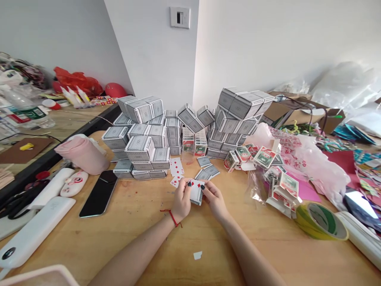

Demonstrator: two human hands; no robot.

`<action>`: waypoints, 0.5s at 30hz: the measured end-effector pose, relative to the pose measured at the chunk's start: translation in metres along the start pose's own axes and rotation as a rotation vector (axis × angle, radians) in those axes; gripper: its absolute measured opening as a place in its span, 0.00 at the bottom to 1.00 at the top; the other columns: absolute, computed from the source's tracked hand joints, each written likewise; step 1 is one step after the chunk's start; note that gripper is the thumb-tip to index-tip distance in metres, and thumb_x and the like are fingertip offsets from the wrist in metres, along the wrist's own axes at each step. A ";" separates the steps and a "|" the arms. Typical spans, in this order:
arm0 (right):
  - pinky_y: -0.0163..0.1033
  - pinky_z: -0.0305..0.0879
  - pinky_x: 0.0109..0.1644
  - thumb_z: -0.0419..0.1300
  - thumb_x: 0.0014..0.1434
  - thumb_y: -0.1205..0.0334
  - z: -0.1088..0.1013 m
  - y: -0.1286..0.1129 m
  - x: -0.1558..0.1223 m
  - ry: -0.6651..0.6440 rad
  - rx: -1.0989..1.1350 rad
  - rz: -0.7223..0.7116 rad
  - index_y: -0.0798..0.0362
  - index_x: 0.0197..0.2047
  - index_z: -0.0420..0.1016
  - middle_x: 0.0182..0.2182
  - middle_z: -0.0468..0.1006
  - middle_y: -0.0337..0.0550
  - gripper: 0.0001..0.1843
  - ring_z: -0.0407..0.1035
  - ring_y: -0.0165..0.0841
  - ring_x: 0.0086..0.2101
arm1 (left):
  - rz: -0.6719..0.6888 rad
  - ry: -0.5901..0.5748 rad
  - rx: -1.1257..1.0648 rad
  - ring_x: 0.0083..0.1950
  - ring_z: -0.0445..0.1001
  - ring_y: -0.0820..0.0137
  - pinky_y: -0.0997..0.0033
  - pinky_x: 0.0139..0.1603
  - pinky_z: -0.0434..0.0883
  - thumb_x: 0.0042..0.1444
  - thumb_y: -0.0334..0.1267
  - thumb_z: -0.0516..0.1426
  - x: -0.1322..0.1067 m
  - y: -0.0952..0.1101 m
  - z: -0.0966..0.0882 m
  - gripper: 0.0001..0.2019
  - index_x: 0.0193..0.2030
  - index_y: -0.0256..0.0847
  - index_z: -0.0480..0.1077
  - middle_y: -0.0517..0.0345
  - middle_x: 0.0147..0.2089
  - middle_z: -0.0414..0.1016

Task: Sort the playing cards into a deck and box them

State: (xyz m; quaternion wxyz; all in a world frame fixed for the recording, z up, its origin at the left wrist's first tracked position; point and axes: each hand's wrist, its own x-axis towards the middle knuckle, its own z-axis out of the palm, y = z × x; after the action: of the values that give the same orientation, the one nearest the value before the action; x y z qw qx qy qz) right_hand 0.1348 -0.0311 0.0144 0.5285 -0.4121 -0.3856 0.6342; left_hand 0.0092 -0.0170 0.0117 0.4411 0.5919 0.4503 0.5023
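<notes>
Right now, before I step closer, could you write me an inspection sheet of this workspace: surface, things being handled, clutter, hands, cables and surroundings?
Surface: wooden table, with a small white scrap between the forearms.
Things being handled: held cards, red diamonds facing up; face-down cards and face-up cards lie beyond, before stacks of grey-patterned blocks.
Clutter: phone at left; opened card boxes, plastic bag and tape roll at right.
Hands: left hand and right hand both grip the held cards.
Cables: thin dark line at far left, possibly a cable; its ends are unclear.
Surroundings: pale walls, one bearing a switch-like plate.
</notes>
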 end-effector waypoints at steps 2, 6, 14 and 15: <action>0.33 0.65 0.33 0.57 0.51 0.48 0.000 0.000 0.000 0.010 -0.011 0.006 0.49 0.41 0.68 0.35 0.74 0.41 0.17 0.68 0.32 0.33 | 0.000 0.003 0.000 0.33 0.67 0.72 0.73 0.34 0.64 0.57 0.37 0.45 0.000 0.000 0.000 0.09 0.40 0.39 0.62 0.56 0.34 0.69; 0.33 0.65 0.32 0.58 0.51 0.48 0.002 -0.001 -0.001 0.011 -0.038 -0.007 0.49 0.41 0.68 0.34 0.74 0.40 0.18 0.68 0.31 0.31 | -0.035 0.027 -0.015 0.34 0.67 0.72 0.73 0.34 0.65 0.56 0.38 0.45 0.002 -0.002 0.001 0.08 0.39 0.40 0.61 0.56 0.34 0.69; 0.33 0.64 0.32 0.57 0.51 0.52 0.003 0.003 0.001 0.046 -0.068 -0.012 0.49 0.41 0.70 0.35 0.74 0.39 0.15 0.67 0.31 0.31 | -0.046 0.053 -0.063 0.36 0.68 0.71 0.72 0.35 0.66 0.55 0.37 0.45 0.003 -0.006 0.001 0.08 0.39 0.40 0.61 0.56 0.36 0.69; 0.33 0.64 0.33 0.57 0.51 0.53 0.003 0.003 0.001 0.059 -0.067 -0.020 0.49 0.40 0.70 0.35 0.74 0.39 0.14 0.66 0.31 0.31 | -0.043 0.054 -0.064 0.36 0.68 0.71 0.72 0.36 0.66 0.55 0.36 0.45 0.003 -0.006 0.001 0.08 0.39 0.40 0.61 0.56 0.36 0.69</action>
State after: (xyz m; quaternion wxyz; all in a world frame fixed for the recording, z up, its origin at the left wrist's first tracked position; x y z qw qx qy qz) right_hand 0.1305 -0.0306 0.0126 0.5317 -0.4440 -0.3950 0.6033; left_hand 0.0103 -0.0134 0.0065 0.4582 0.5541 0.4582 0.5226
